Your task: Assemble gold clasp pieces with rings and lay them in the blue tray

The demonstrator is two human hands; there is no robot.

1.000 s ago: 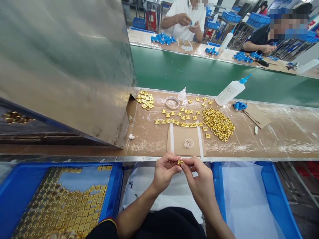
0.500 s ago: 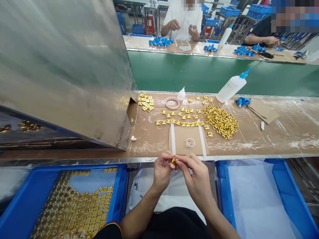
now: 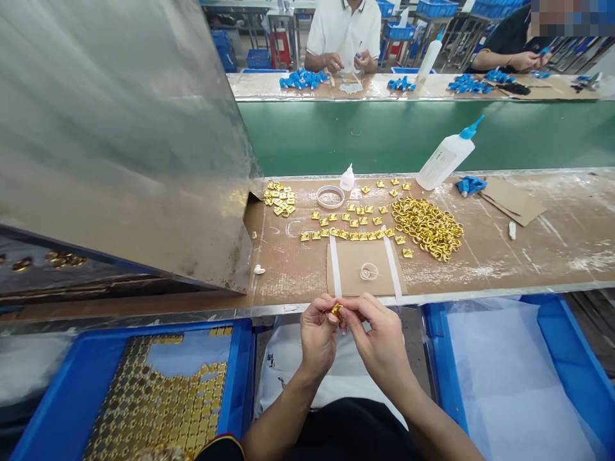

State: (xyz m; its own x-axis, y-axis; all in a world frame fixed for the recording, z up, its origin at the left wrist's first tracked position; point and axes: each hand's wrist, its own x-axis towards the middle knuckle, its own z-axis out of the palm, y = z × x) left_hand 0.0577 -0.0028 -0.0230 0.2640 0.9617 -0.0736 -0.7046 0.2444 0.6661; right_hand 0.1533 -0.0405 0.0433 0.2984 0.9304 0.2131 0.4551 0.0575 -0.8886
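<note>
- the bare left hand (image 3: 317, 339) and bare right hand (image 3: 382, 333) angle inward and meet at the near edge of the long brown cardboard-covered bench (image 3: 485, 269), both pinching one small shiny gold metal piece (image 3: 337, 312)
- just beyond: two white tape strips (image 3: 335, 269) on one flat cardboard sheet (image 3: 355, 256)
- far right: one large translucent blue-tipped bottle (image 3: 446, 162)
- two blue plastic trays (image 3: 77, 384), left and right

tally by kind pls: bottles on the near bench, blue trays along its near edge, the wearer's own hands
Large bottle and small bottle: 2
Left blue tray and right blue tray: 2
Left hand and right hand: 2
Total: 6
</note>
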